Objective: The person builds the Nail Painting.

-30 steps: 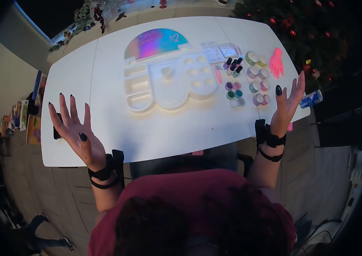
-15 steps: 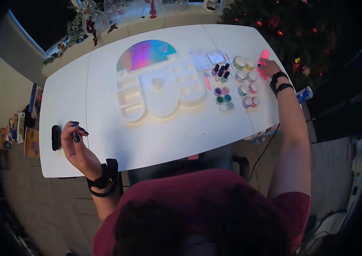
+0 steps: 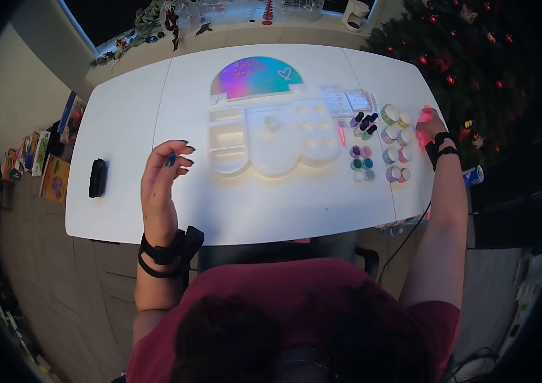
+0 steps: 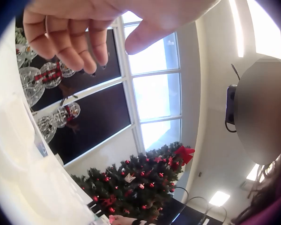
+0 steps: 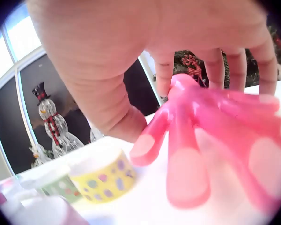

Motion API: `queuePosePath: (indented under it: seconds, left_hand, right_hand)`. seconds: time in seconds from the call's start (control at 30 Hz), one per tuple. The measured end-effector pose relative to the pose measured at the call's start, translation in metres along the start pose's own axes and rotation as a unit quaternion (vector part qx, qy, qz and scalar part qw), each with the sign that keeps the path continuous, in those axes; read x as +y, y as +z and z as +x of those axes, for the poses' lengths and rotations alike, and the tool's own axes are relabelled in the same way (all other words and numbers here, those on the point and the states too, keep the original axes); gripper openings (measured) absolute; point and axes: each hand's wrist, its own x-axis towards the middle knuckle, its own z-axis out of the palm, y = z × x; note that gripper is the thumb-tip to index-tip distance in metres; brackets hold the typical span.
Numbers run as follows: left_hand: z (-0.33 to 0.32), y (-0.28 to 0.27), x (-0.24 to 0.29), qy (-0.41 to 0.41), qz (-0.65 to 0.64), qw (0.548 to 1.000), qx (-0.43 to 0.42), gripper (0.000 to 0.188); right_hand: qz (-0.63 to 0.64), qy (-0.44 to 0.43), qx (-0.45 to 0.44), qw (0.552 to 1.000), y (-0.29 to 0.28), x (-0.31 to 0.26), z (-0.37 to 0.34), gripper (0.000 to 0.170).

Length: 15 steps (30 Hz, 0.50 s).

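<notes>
My right hand (image 3: pixel 432 122) reaches to the table's far right corner and grips a glossy pink practice hand (image 5: pixel 187 140) with pale nail areas. In the right wrist view its thumb lies along one side while the fingers curl over the other. Beside it stands a round, white-topped piece with a spotted yellow band (image 5: pixel 103 178). My left hand (image 3: pixel 161 191) is raised over the table's left part with loosely bent fingers, holding nothing. Nearest to it is a white molded organizer tray (image 3: pixel 271 153) with an iridescent half-round panel (image 3: pixel 258 80) at its back.
Several dark-capped nail polish bottles (image 3: pixel 368 131), small pots of colored powder (image 3: pixel 357 164) and pink tweezers (image 3: pixel 341 134) lie right of the tray. Flat clear cases (image 3: pixel 357 100) sit behind them. A black case (image 3: pixel 97 179) lies at left; a decorated tree (image 3: pixel 450 64) stands beyond the right corner.
From raised and spread, my right hand has gone out to the pink practice hand and taken hold of it. My left hand's fingers have gone from spread to loosely bent. The head view has shifted.
</notes>
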Motion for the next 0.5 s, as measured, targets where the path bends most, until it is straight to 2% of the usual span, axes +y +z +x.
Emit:
queuePosePath:
  seconds: [0.03,0.1,0.17,0.23,0.27,0.3,0.33,0.37,0.43,0.5]
  left_hand:
    - [0.005,0.003,0.001,-0.034,0.003,0.999,-0.032,0.04]
    - [0.017,0.013,0.004,-0.034,0.031,0.997,-0.059,0.04]
    - [0.032,0.022,0.006,-0.033,0.058,0.994,-0.089,0.041]
    - [0.046,0.027,0.008,-0.032,0.069,0.992,-0.102,0.04]
    - [0.052,0.028,0.008,-0.031,0.062,0.991,-0.114,0.04]
    - [0.057,0.032,0.007,-0.031,0.062,0.991,-0.114,0.04]
    - [0.061,0.036,0.002,-0.019,0.051,0.991,-0.126,0.039]
    - [0.065,0.039,-0.003,-0.006,0.04,0.99,-0.138,0.037]
    - [0.075,0.039,-0.017,-0.003,0.064,0.988,-0.139,0.035]
    - [0.083,0.035,-0.034,0.016,0.128,0.975,-0.179,0.035]
  right_hand:
    - [-0.001,-0.001,0.002,1.0,-0.002,-0.008,-0.008,0.09]
    - [-0.017,-0.099,0.202,0.974,-0.006,-0.019,-0.024,0.083]
    - [0.184,-0.293,0.239,0.907,0.001,-0.047,-0.048,0.075]
    - [0.388,-0.284,0.127,0.867,0.008,-0.125,-0.143,0.072]
    - [0.473,-0.289,0.041,0.831,0.014,-0.156,-0.183,0.068]
    - [0.543,-0.32,-0.106,0.769,0.017,-0.163,-0.196,0.067]
    - [0.596,-0.316,-0.154,0.722,0.025,-0.185,-0.227,0.068]
    - [0.596,-0.316,-0.157,0.722,0.033,-0.202,-0.252,0.068]
    - [0.672,-0.306,-0.293,0.607,0.05,-0.228,-0.289,0.07]
    - [0.658,-0.302,-0.348,0.595,0.073,-0.24,-0.301,0.071]
